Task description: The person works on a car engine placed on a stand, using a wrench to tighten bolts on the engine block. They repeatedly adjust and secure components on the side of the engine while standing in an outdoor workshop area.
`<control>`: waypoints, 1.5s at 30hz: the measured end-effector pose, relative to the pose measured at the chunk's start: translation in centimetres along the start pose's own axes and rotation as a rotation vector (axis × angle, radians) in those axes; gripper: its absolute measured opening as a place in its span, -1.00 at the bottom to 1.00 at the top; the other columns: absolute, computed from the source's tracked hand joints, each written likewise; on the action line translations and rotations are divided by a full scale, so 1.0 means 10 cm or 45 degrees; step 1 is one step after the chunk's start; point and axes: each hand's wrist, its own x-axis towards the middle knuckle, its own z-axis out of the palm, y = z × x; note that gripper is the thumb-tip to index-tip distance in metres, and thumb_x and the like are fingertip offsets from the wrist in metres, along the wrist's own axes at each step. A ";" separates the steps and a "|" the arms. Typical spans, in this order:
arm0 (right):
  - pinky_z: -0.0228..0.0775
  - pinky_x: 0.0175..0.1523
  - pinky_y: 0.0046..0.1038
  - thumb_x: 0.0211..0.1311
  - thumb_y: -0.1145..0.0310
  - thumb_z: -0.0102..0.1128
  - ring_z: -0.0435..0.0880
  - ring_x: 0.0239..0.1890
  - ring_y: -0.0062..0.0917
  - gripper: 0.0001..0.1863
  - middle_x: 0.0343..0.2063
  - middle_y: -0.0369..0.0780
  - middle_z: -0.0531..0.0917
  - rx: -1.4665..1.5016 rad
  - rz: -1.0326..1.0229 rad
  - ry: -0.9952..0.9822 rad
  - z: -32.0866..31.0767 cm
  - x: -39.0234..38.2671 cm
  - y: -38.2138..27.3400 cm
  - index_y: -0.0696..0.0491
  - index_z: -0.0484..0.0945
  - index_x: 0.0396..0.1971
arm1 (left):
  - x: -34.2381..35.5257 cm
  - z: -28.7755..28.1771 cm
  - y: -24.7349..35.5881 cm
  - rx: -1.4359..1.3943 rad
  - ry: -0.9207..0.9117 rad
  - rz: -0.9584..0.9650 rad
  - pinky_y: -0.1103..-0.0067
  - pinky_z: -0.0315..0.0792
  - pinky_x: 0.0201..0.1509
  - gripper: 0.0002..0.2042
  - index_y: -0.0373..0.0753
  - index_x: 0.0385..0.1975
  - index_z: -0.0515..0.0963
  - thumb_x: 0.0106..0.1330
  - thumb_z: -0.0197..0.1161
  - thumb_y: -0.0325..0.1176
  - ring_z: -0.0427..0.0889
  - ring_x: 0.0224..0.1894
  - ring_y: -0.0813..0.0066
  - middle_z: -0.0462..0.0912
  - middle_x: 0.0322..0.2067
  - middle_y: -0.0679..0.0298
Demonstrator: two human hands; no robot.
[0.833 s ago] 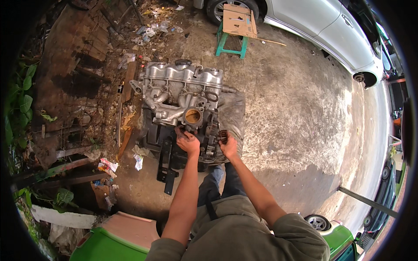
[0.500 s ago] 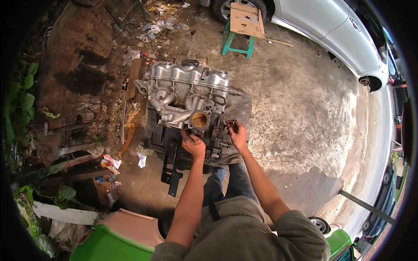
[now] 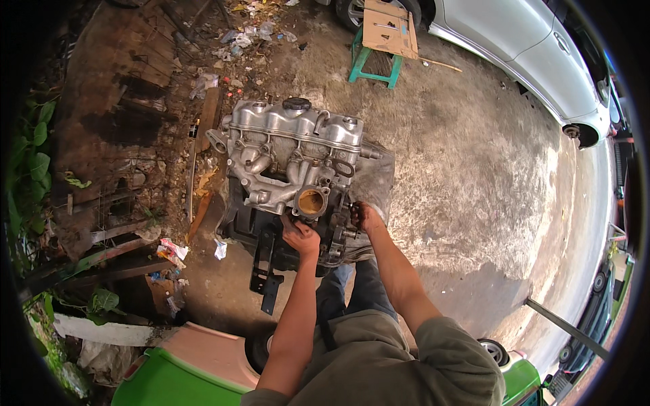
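A car engine [image 3: 291, 135] stands before me, with a silver valve cover and a black filler cap [image 3: 296, 103] on top. On its near side an intake manifold [image 3: 261, 193] ends in a round opening [image 3: 311, 201], brownish inside. My left hand [image 3: 302, 238] is closed just below that opening, its fingertips hidden against the engine. Along the engine's right side, my right hand [image 3: 367, 217] has its fingers bent round a small dark part that I cannot make out. A black metal bracket [image 3: 265, 271] sticks out toward me, left of my left hand.
Past the engine, a green stool [image 3: 372, 68] carries a cardboard sheet [image 3: 389, 30] with small tools. A silver car [image 3: 501, 34] is at the upper right. Rubbish and wooden planks [image 3: 210, 115] lie to the left. Behind me is a green vehicle [image 3: 179, 379].
My right hand has moved down and in against the engine's right side; before, it was raised slightly apart, pinching something dark. My left hand stays below the round opening. The view has shifted slightly.
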 end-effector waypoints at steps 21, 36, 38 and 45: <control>0.58 0.18 -0.24 0.19 0.57 0.31 0.68 -0.05 -0.15 -0.77 -0.18 0.01 0.64 0.314 -0.933 -0.319 0.03 -0.97 0.25 0.34 0.52 -0.20 | -0.16 0.12 -0.16 0.150 -0.080 -0.194 0.11 0.41 -0.07 -0.55 -0.62 0.04 0.36 0.36 -0.13 -0.30 0.56 -0.30 -0.25 0.61 -0.30 -0.27; 0.55 0.17 -0.29 0.25 0.52 0.27 0.66 0.01 -0.20 -0.74 -0.10 -0.03 0.62 0.043 -1.056 -0.218 0.18 -1.21 0.73 0.31 0.51 -0.12 | -0.05 0.01 -0.03 -0.026 -0.103 -0.155 0.13 0.44 -0.22 -0.56 -0.57 0.04 0.35 0.37 -0.18 -0.29 0.59 -0.36 -0.20 0.62 -0.36 -0.22; 0.57 0.13 -0.31 0.27 0.56 0.22 0.68 -0.03 -0.23 -0.79 -0.10 -0.04 0.62 -0.041 -1.113 -0.206 0.19 -1.23 0.74 0.29 0.51 -0.14 | -0.05 0.01 -0.03 0.036 -0.098 -0.131 0.13 0.44 -0.20 -0.55 -0.58 0.05 0.35 0.38 -0.18 -0.28 0.60 -0.36 -0.20 0.62 -0.34 -0.22; 0.58 0.03 -0.37 0.29 0.63 0.16 0.71 -0.12 -0.31 -0.83 -0.09 -0.08 0.63 -0.142 -1.102 -0.100 0.15 -1.21 0.76 0.26 0.51 -0.14 | -0.06 0.08 -0.08 -0.006 0.028 -0.133 0.17 0.44 -0.26 -0.60 -0.56 -0.10 0.39 0.34 -0.18 -0.29 0.60 -0.44 -0.13 0.62 -0.49 -0.09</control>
